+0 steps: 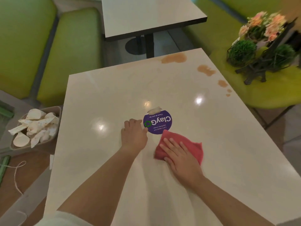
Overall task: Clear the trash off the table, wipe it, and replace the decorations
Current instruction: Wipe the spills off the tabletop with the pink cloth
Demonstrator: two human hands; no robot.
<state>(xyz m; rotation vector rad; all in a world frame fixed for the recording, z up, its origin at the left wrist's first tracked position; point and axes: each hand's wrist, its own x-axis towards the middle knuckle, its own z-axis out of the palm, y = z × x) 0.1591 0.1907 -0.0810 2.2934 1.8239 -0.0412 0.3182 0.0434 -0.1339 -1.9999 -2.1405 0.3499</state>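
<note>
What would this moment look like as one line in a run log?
phase: wiping | right hand: flat on pink cloth | left hand: at purple sticker | orange stains: far table edge | decorations: on chair

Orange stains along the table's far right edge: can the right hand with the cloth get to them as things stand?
Probably yes. The tabletop between the right hand, flat on the red cloth, and the orange stains is bare.

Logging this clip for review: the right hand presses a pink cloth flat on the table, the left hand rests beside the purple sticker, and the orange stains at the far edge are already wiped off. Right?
Not quite. The head view shows the orange stains still on the table. The right hand does press the pink cloth, and the left hand rests beside the purple sticker.
</note>
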